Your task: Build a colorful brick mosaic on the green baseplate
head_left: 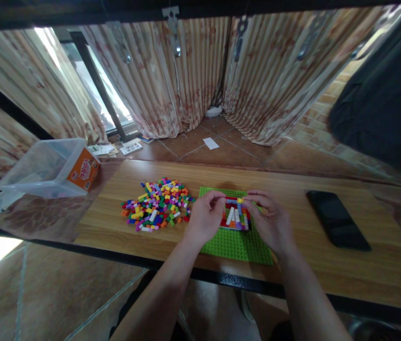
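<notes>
A rectangular frame of coloured toy building bricks [236, 225] stands on a green studded baseplate [232, 246], with red, blue and orange walls and two slanting white bricks [233, 216] inside. My left hand [205, 215] is at the frame's left side, its thumb and forefinger pinched together by the back corner. What they hold, if anything, is hidden. At the back right corner my right hand [270, 219] has its thumb and fingertips closed at a small yellow brick [240, 201]. Whether that brick is pressed onto the wall I cannot tell.
A loose pile of small mixed bricks [159, 203] lies left of the baseplate on the wooden table [108, 222]. A black phone [338, 220] rests at the right. Beyond the table's left end stands a clear plastic bin [49, 170] with an orange label.
</notes>
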